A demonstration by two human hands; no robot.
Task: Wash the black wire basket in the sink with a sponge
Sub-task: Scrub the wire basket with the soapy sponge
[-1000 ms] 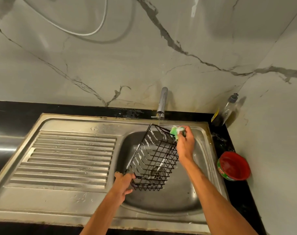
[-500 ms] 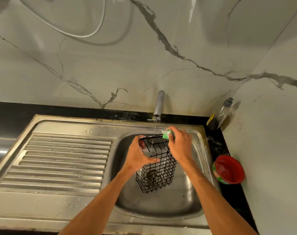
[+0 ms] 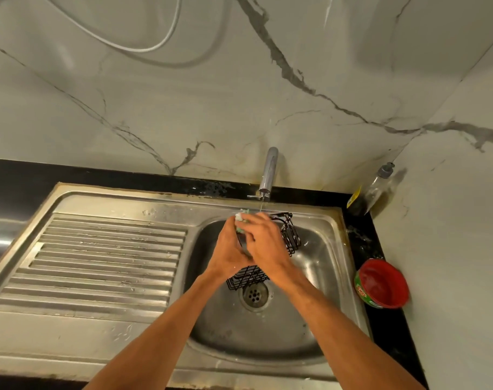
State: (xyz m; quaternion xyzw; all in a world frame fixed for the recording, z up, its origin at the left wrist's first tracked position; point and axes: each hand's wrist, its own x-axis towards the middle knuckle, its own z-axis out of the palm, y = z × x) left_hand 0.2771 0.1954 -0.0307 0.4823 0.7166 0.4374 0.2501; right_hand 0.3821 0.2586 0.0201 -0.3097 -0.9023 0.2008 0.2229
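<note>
The black wire basket (image 3: 290, 235) is held tilted over the steel sink basin (image 3: 318, 280), just below the tap (image 3: 269, 173), from which a thin stream of water runs. My left hand (image 3: 229, 253) grips the basket's left side. My right hand (image 3: 269, 244) crosses over it and presses a green and white soapy sponge (image 3: 241, 218) against the basket's top left rim. Both hands hide most of the basket; only its right end and its lower corner above the drain (image 3: 253, 295) show.
A ribbed steel drainboard (image 3: 98, 263) lies left of the basin. On the black counter at the right stand a red tub (image 3: 381, 282) and, in the corner, a clear pump bottle (image 3: 377, 187). Marble walls close off the back and right.
My left hand went from the basket's lower corner up to its side, and the basket turned and tilted under the tap. My right hand with the sponge shifted left across the rim.
</note>
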